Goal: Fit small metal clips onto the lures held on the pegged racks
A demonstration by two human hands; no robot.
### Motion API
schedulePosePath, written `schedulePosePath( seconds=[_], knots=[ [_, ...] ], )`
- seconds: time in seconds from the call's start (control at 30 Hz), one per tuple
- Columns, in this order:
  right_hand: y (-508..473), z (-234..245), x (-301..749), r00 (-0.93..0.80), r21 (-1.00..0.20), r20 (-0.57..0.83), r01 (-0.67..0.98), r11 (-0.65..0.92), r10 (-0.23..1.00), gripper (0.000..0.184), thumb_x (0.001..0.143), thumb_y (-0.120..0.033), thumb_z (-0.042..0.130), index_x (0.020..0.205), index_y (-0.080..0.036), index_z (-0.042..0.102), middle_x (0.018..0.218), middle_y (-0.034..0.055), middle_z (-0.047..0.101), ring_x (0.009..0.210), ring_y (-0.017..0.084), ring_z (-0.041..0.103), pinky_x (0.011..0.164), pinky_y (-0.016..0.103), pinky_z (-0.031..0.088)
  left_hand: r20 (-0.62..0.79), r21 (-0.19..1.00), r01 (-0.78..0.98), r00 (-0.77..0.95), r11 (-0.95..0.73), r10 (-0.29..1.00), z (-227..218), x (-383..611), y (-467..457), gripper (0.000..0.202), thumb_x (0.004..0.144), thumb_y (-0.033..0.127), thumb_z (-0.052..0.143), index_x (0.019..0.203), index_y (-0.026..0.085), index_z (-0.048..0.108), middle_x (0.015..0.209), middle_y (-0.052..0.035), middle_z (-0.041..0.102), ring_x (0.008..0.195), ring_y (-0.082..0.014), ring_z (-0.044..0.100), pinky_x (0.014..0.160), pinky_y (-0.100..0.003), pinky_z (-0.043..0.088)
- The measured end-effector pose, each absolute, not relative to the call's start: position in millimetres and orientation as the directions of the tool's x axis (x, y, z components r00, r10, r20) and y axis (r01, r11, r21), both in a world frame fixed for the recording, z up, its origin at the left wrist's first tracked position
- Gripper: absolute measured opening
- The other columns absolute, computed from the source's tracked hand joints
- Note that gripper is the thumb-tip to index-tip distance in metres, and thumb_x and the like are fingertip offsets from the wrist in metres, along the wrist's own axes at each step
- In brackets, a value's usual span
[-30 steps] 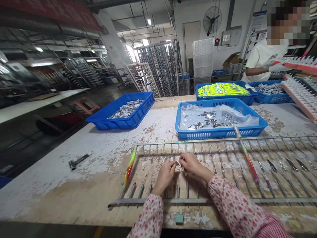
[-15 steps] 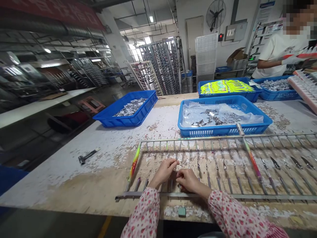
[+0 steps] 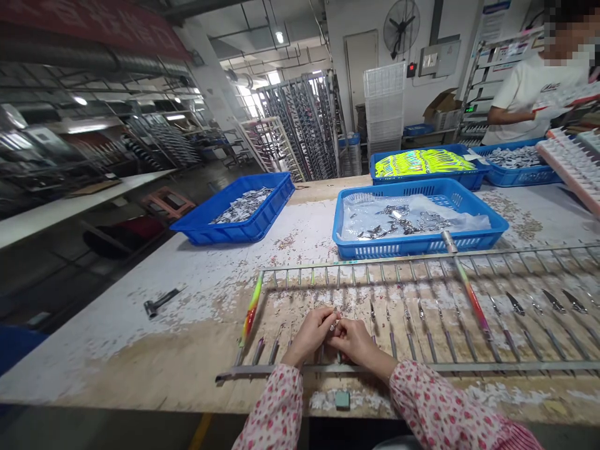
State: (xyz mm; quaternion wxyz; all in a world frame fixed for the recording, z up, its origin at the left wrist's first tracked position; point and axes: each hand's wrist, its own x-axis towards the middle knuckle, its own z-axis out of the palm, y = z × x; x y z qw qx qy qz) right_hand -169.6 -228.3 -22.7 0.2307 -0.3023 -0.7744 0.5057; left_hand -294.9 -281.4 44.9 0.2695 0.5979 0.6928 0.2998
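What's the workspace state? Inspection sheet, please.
Surface: worn table, flaked paint, chips scattered.
Job's things: metal rack lying flat, pieces on its right-side pins; small part pinched over it.
Clutter: dark tool, green block, blue crate of metal parts.
Hands: left hand and right hand, fingertips together on the small part.
Cables: nothing seen.
Surroundings: co-worker far right, upright racks, wall fan.

Rack (image 3: pixel 422 367) before tray (image 3: pixel 419 244), hammer (image 3: pixel 160 302) left.
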Motion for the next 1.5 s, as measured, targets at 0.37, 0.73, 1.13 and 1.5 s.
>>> schedulePosePath(
  seconds=[0.37,0.73,1.13,1.5],
  knots=[
    [-229,-28,-168,-0.73,-0.967,-0.018,0.186,0.173,0.684,0.01,0.072,-0.017,0.061,0.066,-0.017,0.054,0.049,-0.0058,0.053,0.043,0.011,0.056,0.043,0.018,0.038,-0.017,0.777,0.619,-0.16,0.114,0.987,37,-301,-282,0.035,0.086,0.042,0.04,0.062,0.018,0.046,0.064,0.0001,0.049,0.066,-0.0157,0.047,0.061,-0.025,0.036],
    [-229,-24,-166,-0.73,-0.967,-0.02,0.189,0.173,0.683,0.012,0.071,-0.016,0.061,0.064,-0.018,0.052,0.047,-0.0058,0.052,0.044,0.011,0.056,0.044,0.018,0.039,-0.028,0.779,0.614,-0.168,0.127,0.985,34,-305,-279,0.034,0.086,0.041,0.042,0.063,0.018,0.049,0.065,0.0001,0.051,0.067,-0.0155,0.048,0.062,-0.024,0.036],
    [-221,5,-157,-0.81,-0.827,-0.077,0.377,0.416,0.582,0.013,0.084,-0.015,0.047,0.074,-0.017,0.053,0.062,0.0036,0.061,0.057,0.015,0.059,0.052,0.022,0.04,-0.233,0.838,-0.535,-0.531,-0.108,0.815,22,-289,-277,0.025,0.08,0.015,0.061,0.105,0.012,0.061,0.074,0.0006,0.052,0.05,-0.0026,0.039,0.042,-0.012,0.031],
    [-226,14,-155,-0.76,-0.663,0.16,0.391,0.639,0.63,0.024,0.089,-0.035,0.053,0.076,-0.016,0.058,0.072,0.0043,0.063,0.066,0.016,0.056,0.057,0.024,0.032,-0.312,0.586,-0.743,-0.574,-0.322,0.757,20,-274,-283,0.026,0.089,0.004,0.045,0.107,0.014,0.061,0.094,-0.0078,0.064,0.08,-0.0112,0.063,0.076,-0.024,0.056]
  ],
)
